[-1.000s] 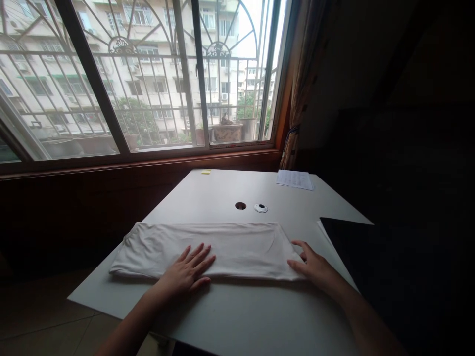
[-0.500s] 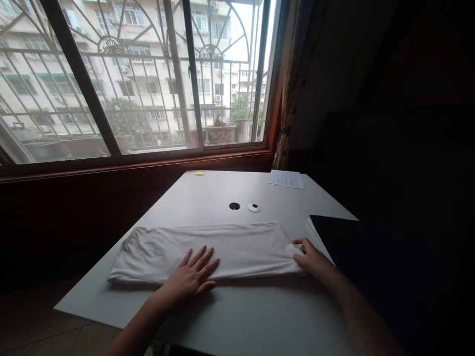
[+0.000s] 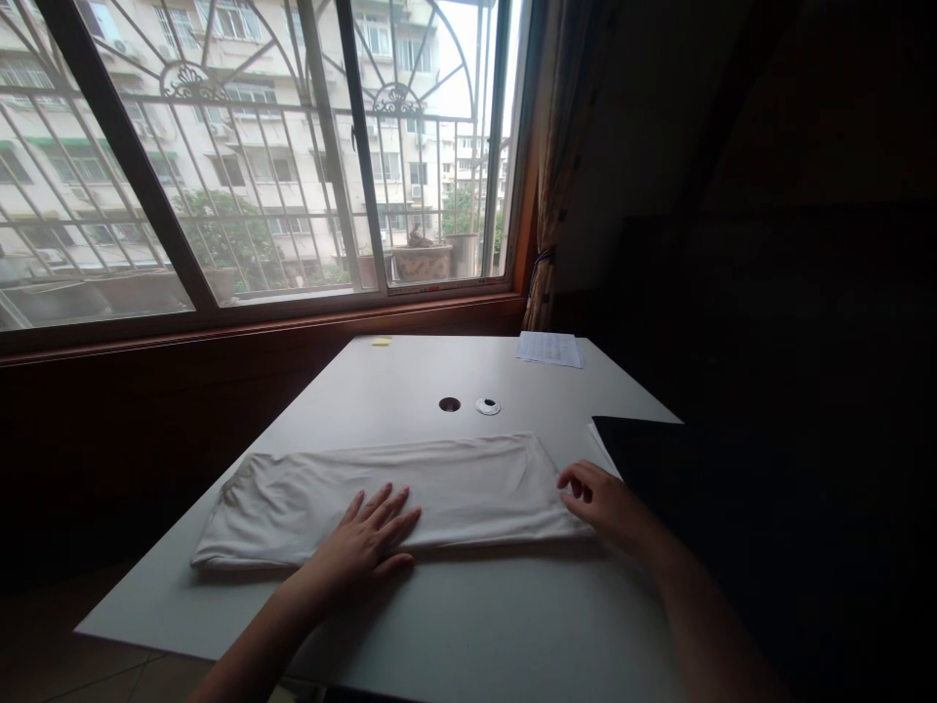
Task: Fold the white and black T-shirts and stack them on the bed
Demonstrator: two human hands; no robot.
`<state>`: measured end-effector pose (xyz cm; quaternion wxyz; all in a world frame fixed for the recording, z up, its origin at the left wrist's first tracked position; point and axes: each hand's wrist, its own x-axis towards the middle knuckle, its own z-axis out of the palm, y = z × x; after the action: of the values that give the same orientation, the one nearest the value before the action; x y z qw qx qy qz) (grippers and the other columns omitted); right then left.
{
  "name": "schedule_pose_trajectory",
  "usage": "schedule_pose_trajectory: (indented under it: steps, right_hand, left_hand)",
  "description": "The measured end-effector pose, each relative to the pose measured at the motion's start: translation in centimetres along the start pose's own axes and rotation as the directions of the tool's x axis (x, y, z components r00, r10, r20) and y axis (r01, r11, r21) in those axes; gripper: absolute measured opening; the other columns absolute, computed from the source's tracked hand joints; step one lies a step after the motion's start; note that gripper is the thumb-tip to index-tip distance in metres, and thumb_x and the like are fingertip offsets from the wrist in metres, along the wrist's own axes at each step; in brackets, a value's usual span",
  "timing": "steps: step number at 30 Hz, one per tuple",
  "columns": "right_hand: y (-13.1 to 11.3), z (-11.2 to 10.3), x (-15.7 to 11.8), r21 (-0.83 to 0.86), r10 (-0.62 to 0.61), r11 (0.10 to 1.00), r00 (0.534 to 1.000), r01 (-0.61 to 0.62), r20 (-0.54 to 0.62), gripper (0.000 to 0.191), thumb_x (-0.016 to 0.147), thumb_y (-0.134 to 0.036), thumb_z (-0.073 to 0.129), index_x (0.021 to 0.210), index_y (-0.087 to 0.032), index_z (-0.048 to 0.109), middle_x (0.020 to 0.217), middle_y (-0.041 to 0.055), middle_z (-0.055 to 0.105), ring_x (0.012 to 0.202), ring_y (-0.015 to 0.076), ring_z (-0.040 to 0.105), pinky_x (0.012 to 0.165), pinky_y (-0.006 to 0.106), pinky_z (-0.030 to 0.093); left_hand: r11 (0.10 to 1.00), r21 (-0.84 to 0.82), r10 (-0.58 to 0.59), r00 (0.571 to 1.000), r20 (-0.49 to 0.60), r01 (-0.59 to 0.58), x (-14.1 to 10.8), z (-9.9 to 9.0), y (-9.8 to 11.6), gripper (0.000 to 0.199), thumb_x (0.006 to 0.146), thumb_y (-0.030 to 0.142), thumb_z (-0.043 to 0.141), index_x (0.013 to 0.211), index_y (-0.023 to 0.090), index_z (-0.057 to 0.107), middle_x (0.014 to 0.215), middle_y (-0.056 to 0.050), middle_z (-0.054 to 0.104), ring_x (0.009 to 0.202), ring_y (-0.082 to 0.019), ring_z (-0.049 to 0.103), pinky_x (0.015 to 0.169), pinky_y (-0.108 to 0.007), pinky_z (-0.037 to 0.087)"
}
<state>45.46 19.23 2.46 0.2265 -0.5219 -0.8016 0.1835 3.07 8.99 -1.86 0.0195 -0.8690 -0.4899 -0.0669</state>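
A folded white garment (image 3: 454, 498) lies as a long flat strip across the table, with gathered wrinkles at its left end. My left hand (image 3: 373, 537) rests on its near edge, fingers spread and palm down. Over the garment's right end is my right hand (image 3: 596, 498), its fingers bent and a gap showing between thumb and forefinger. No cloth shows in that gap. Whether those fingertips still touch the fabric is hard to see.
The white table (image 3: 468, 625) has a round cable hole (image 3: 449, 404) with its loose cover (image 3: 488, 406) beside it. Printed paper (image 3: 550, 350) and yellow sticky notes (image 3: 382, 342) lie at the far edge. A dark object (image 3: 636, 449) covers the right side. A barred window (image 3: 278, 176) stands beyond.
My right hand has let go of the garment's right end, which now lies flatter. My left hand stays on the cloth. The whole view has shifted slightly.
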Motion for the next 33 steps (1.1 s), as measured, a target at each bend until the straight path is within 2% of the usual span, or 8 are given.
schedule_pose_trajectory:
  steps: [4, 7, 9, 12, 19, 22, 27, 33]
  right_hand:
    - [-2.0, -0.5, -0.8, 0.138, -0.103, 0.988, 0.962, 0.069, 0.254, 0.013, 0.082, -0.034, 0.064, 0.088, -0.024, 0.066, 0.087, 0.0012, 0.062, 0.082, 0.0192, 0.059, 0.075, 0.029, 0.048]
    - [-2.0, -0.2, -1.2, 0.127, -0.115, 0.989, 0.936, 0.076, 0.333, 0.022, 0.074, -0.029, 0.071, 0.095, -0.027, 0.067, 0.106, 0.0022, 0.062, 0.106, 0.0241, 0.056, 0.090, 0.032, 0.047]
    - [-1.4, 0.2, -1.2, 0.078, -0.115, 0.992, 0.941, 0.095, 0.319, 0.028, 0.070, -0.021, 0.069, 0.097, -0.028, 0.066, 0.114, 0.0024, 0.061, 0.116, 0.0265, 0.051, 0.097, 0.035, 0.045]
    - [-0.5, 0.6, -0.9, -0.010, -0.105, 0.994, 0.970, 0.110, 0.220, 0.031, 0.069, -0.013, 0.061, 0.097, -0.027, 0.062, 0.111, 0.0036, 0.062, 0.112, 0.0265, 0.052, 0.097, 0.037, 0.045]
    - [0.4, -0.3, -0.3, -0.075, -0.111, 0.991, 0.992, 0.107, -0.053, 0.019, 0.082, -0.021, 0.058, 0.100, -0.025, 0.061, 0.105, 0.0060, 0.062, 0.097, 0.0243, 0.057, 0.091, 0.039, 0.048]
    - [0.2, -0.6, -0.8, -0.026, -0.109, 0.994, 0.994, 0.109, -0.018, 0.021, 0.084, -0.021, 0.055, 0.104, -0.026, 0.060, 0.110, 0.0053, 0.058, 0.099, 0.0222, 0.058, 0.090, 0.036, 0.049]
    - [0.2, -0.3, -1.3, 0.034, -0.099, 0.995, 0.987, 0.095, 0.125, 0.023, 0.079, -0.021, 0.061, 0.101, -0.028, 0.065, 0.132, 0.0054, 0.049, 0.123, 0.0250, 0.051, 0.107, 0.038, 0.042]
    - [0.5, -0.6, -1.0, 0.037, -0.064, 0.998, 0.976, 0.057, 0.208, 0.014, 0.076, -0.016, 0.060, 0.085, -0.025, 0.063, 0.113, 0.0053, 0.060, 0.116, 0.0257, 0.055, 0.102, 0.037, 0.044]
  left_hand:
    - [1.000, -0.011, -0.001, 0.999, -0.047, 0.000, 0.8, -0.1, -0.2, 0.045, 0.099, 0.044, 0.057, 0.142, 0.031, 0.055, 0.150, -0.010, 0.054, 0.140, -0.035, 0.046, 0.112, -0.059, 0.040]
    - [0.996, -0.075, 0.044, 0.990, -0.133, -0.054, 1.3, -0.6, -0.1, 0.030, 0.098, 0.032, 0.059, 0.127, 0.029, 0.066, 0.136, -0.008, 0.065, 0.131, -0.029, 0.055, 0.108, -0.049, 0.047]
    - [0.988, -0.137, 0.047, 0.983, -0.180, -0.072, 1.7, -1.2, 0.0, 0.023, 0.099, 0.027, 0.056, 0.117, 0.029, 0.070, 0.127, -0.006, 0.069, 0.122, -0.025, 0.061, 0.103, -0.042, 0.051]
    - [0.974, -0.224, -0.008, 0.983, -0.186, -0.034, 2.3, -2.1, 0.0, 0.017, 0.099, 0.026, 0.056, 0.104, 0.027, 0.072, 0.115, -0.005, 0.072, 0.106, -0.022, 0.066, 0.093, -0.037, 0.055]
    - [0.942, -0.336, -0.059, 0.986, -0.154, 0.004, 3.3, -2.7, -0.4, 0.010, 0.095, 0.025, 0.059, 0.093, 0.024, 0.069, 0.106, -0.005, 0.069, 0.097, -0.021, 0.061, 0.088, -0.034, 0.052]
    - [0.937, -0.350, -0.061, 0.986, -0.153, 0.004, 3.3, -2.4, -0.5, 0.009, 0.095, 0.027, 0.060, 0.095, 0.024, 0.069, 0.107, -0.005, 0.068, 0.096, -0.021, 0.059, 0.089, -0.036, 0.051]
    - [0.938, -0.347, -0.061, 0.984, -0.167, -0.001, 3.3, -2.3, -0.5, 0.010, 0.095, 0.030, 0.061, 0.096, 0.024, 0.069, 0.107, -0.006, 0.068, 0.095, -0.022, 0.060, 0.090, -0.037, 0.051]
    - [0.941, -0.340, -0.064, 0.987, -0.147, 0.010, 3.2, -2.7, -0.2, 0.007, 0.094, 0.026, 0.062, 0.098, 0.024, 0.068, 0.109, -0.005, 0.067, 0.099, -0.022, 0.058, 0.090, -0.037, 0.050]
